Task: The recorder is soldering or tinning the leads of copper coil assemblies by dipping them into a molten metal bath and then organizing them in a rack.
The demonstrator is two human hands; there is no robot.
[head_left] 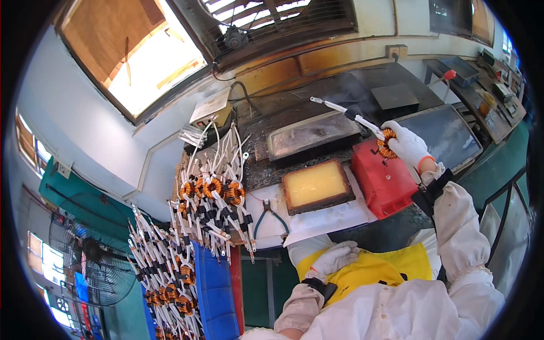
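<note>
My right hand (407, 146), in a white glove, holds up a copper-wound ring coil (387, 142) by its body. The coil's long white-sleeved leads (345, 113) stick out to the upper left over a grey metal bath (310, 135) that gives off smoke. My left hand (335, 258), also gloved, rests with curled fingers on my yellow apron (374, 269) at the bench's front edge and holds nothing. A shallow tray of yellow liquid (315, 185) lies on the bench between the two hands.
Several more coils (212, 190) with white leads stand in a row at the bench's left. More lie on a blue crate (215, 289) below. Green-handled pliers (270, 217) lie beside the tray. A red box (382, 178) sits under my right hand. A floor fan (88, 252) stands at left.
</note>
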